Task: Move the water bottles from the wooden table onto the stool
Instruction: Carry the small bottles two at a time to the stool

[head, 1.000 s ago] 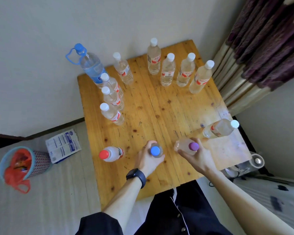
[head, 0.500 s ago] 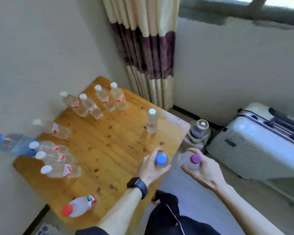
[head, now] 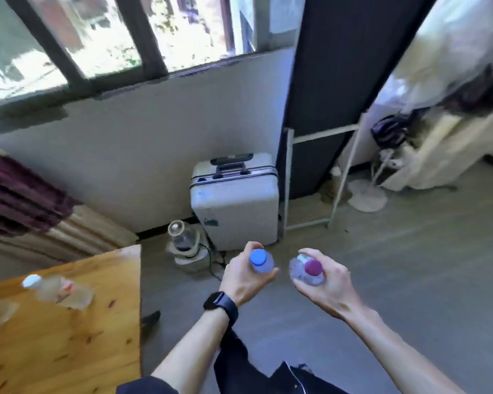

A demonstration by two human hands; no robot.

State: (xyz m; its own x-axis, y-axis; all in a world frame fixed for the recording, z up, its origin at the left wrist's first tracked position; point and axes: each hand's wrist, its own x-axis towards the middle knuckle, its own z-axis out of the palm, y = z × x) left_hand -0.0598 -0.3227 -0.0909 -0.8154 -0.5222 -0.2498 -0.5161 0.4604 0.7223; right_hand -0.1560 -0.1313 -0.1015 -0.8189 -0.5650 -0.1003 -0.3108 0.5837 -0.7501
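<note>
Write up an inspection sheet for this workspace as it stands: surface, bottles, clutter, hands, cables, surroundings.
Surface: wooden table at lower left; stool not in view.
Job's things: blue-capped bottle and purple-capped bottle held over the floor; white-capped bottle on the table, blurred.
Clutter: nothing seen.
Hands: left hand grips the blue-capped bottle; right hand grips the purple-capped bottle.
Cables: dark cord on the floor by a small appliance.
Surroundings: suitcase against the wall, window above, curtain at left.

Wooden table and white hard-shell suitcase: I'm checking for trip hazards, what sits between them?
Head view: a small clear-topped, white-based appliance stands on the grey floor there.
</note>
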